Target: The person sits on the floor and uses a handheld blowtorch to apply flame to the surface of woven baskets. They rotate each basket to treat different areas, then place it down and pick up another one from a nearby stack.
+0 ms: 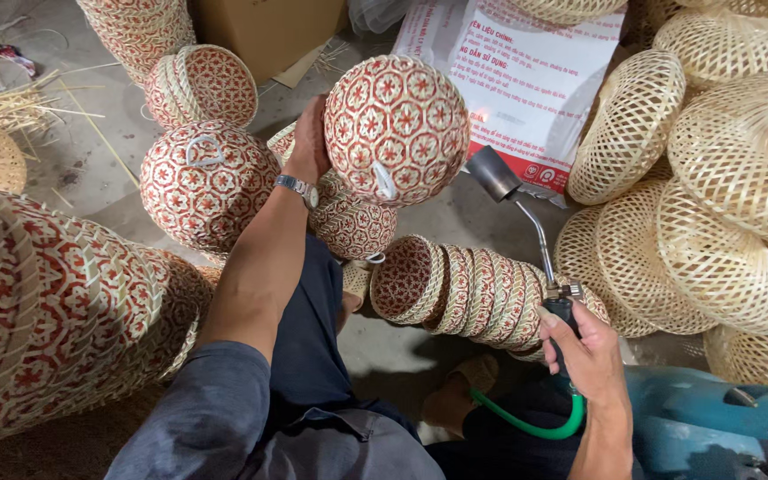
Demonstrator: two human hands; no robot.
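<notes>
Left hand gripping red patterned basket rim, right hand clamped around torch, piles crowding close.

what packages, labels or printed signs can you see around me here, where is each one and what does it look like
Printed sack: lying flat on the floor at top centre, behind the red-patterned basket in the left hand; white with red lettering and a red band.
Cardboard box: top, left of the sack; plain brown, rectangular.
No screens visible.
</notes>
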